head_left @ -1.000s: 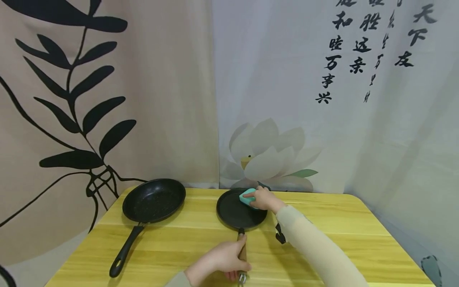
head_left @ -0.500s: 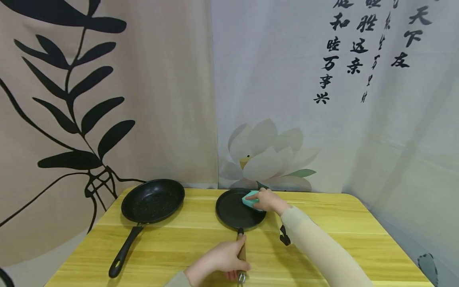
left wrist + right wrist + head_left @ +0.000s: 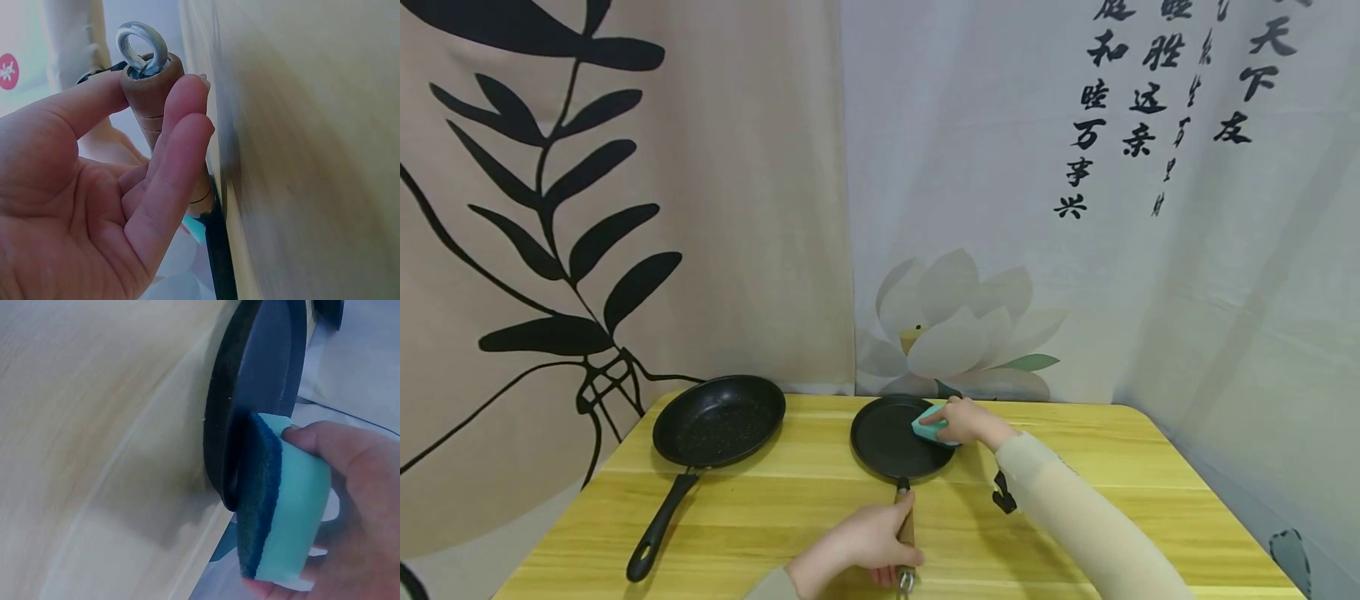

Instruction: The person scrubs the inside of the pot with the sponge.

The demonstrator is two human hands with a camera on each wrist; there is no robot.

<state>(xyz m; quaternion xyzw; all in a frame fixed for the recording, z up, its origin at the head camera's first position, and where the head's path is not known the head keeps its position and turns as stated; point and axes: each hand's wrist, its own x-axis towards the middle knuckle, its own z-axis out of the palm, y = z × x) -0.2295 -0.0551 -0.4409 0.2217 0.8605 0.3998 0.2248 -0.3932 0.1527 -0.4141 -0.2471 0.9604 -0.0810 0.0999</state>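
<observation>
1. Fingers of the left hand [image 3: 872,537] are drawn in round the brown handle [image 3: 150,125] of the small pan [image 3: 887,442]; the gap between thumb and fingers is narrow, filled by the handle; a metal ring [image 3: 159,45] stands out of its end.
2. Fingers of the right hand [image 3: 359,494] grip a sponge [image 3: 297,500], spread about as far as its body; its turquoise layer lies toward the palm; its dark blue layer [image 3: 259,500] faces the pan.
3. The sponge sits at the right side of the small pan's black cooking surface; in the right wrist view part of it reaches past the rim; how firmly it presses, I cannot tell.
4. The small pan rests on the wooden worktop [image 3: 820,483], handle toward the person; a larger black pan [image 3: 718,421] with pale specks lies to its left, well apart.
5. Writing shows on the hanging cloth [image 3: 775,208] behind; one column of black characters [image 3: 1078,171] includes 和睦万事兴; the next ends in 胜远亲; the rightmost ends in 天下友; the upper parts are cut off, and a thin column between is too small to read.
6. The left wrist view has a red disc [image 3: 7,72] with a white mark, cut by the edge; its meaning is unclear.
</observation>
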